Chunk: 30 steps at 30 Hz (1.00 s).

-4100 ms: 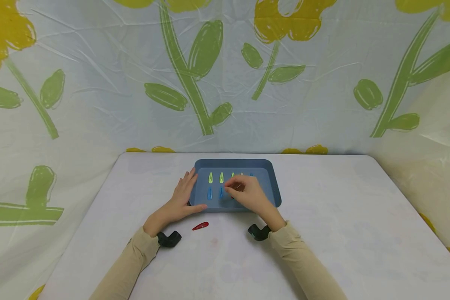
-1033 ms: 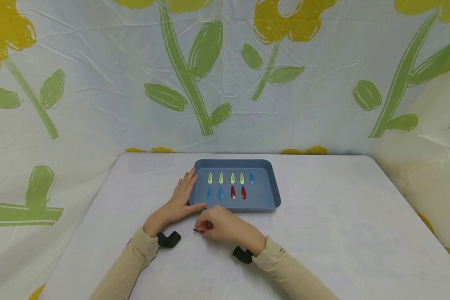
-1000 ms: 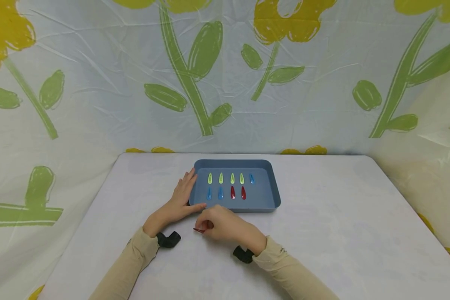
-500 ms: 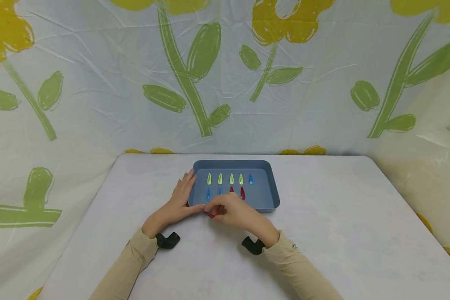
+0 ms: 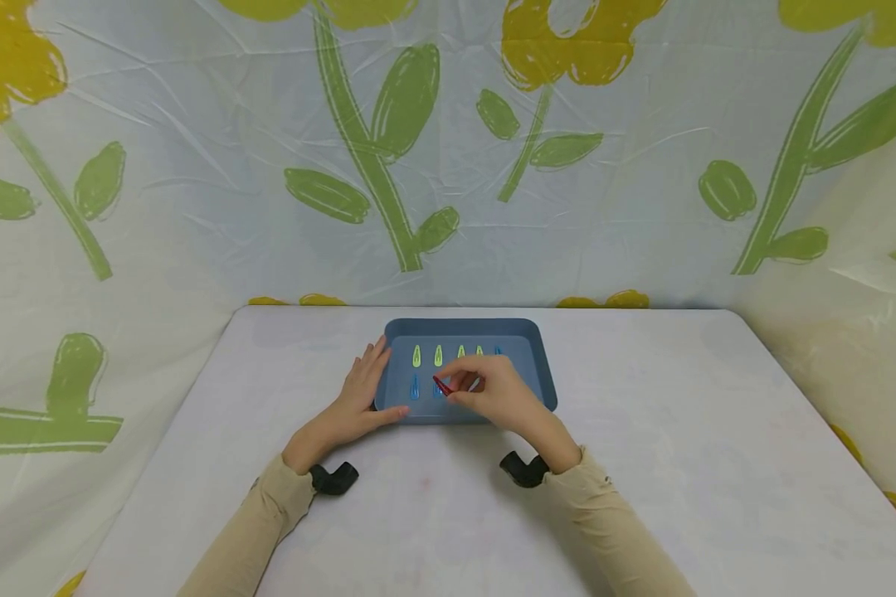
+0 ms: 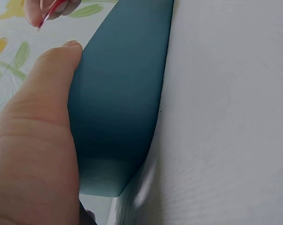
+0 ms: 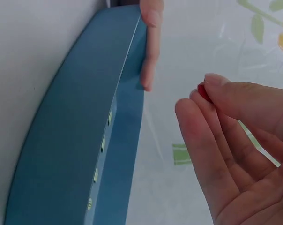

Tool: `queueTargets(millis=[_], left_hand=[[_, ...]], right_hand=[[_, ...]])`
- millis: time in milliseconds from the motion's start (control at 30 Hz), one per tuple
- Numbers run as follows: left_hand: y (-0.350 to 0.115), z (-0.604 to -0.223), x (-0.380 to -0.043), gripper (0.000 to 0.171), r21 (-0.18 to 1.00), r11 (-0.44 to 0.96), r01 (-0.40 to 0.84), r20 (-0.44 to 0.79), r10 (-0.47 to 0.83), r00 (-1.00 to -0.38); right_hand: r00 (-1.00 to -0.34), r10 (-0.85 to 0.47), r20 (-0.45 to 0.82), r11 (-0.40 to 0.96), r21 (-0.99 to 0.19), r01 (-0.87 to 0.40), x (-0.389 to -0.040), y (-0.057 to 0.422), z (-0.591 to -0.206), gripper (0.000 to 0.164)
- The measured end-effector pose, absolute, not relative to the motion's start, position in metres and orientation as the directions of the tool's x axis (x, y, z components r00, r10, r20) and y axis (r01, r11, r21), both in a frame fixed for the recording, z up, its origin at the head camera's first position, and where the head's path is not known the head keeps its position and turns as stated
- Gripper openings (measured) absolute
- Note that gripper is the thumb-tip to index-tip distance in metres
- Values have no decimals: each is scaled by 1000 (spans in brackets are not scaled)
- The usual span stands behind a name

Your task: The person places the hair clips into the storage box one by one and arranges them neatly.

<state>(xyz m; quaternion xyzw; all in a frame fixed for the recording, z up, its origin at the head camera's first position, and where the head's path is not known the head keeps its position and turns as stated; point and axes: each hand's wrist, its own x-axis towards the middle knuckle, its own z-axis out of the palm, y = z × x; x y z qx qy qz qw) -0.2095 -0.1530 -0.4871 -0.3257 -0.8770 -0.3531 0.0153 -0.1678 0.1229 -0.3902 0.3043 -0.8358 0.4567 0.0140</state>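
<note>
My right hand [image 5: 502, 398] pinches a red snap hair clip [image 5: 442, 385] between thumb and fingertips, above the tray's front half. In the right wrist view only a bit of the clip [image 7: 203, 92] shows past the thumb. With fingers spread, my left hand [image 5: 357, 402] rests against the left end of the blue-grey tray [image 5: 545, 373]; its thumb lies at the front rim. Green hair clips [image 5: 416, 356] line the tray's back row, with a blue one at its right end. Blue hair clips [image 5: 415, 387] lie in the front row, partly hidden by my right hand.
The tray stands on a white table [image 5: 664, 414] near its back edge. Behind hangs a flower-printed sheet [image 5: 605, 207]. Each wrist carries a black curved mount, the left mount [image 5: 334, 478] and the right mount [image 5: 524, 469], close over the tabletop.
The right hand left the tray, took the red hair clip from the table in front, and carried it up and right over the tray. The left hand stays at the tray's left end.
</note>
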Motion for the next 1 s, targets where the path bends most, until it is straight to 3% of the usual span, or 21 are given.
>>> queueTargets(millis=[300,567,1000], left_hand=[[-153,-488,-210,104,607,547,576,248,558,-792],[-152,-488,-210,103,606,541,583,257,560,-788],[-152,-487,-209,104,608,532,590,274,556,-784]], right_hand=[[-928,-246,279,315,-883,-349,-176,133,-396,27],[-949,-105,297,298,-901,-315,-168,137,-377,29],[-959,4,282,323,-908,-266,-198,164,-428,31]])
